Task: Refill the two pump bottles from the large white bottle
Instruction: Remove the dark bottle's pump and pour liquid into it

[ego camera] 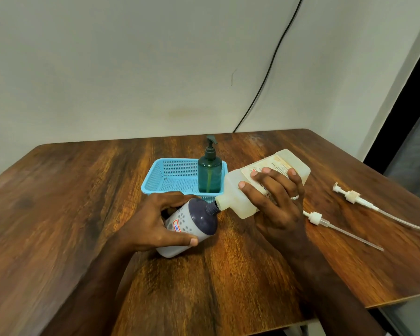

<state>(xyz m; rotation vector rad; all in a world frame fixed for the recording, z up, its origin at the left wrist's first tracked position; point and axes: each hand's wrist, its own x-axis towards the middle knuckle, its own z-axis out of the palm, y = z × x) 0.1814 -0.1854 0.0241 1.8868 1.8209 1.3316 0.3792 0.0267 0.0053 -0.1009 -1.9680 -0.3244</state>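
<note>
My left hand (153,224) grips a grey pump bottle (192,226) with a dark top and no pump, tilted to the right above the table. My right hand (274,197) grips the large white bottle (243,190), tipped down to the left. Its mouth meets the grey bottle's open neck. A green pump bottle (209,173) with its pump on stands upright in the blue basket (165,178) behind my hands. Two white pump heads with long tubes lie on the table to the right, one near my right wrist (318,218) and one farther right (352,196).
The wooden table (83,202) ends in edges at the right and at the front. A black cable (272,66) runs down the wall behind the table.
</note>
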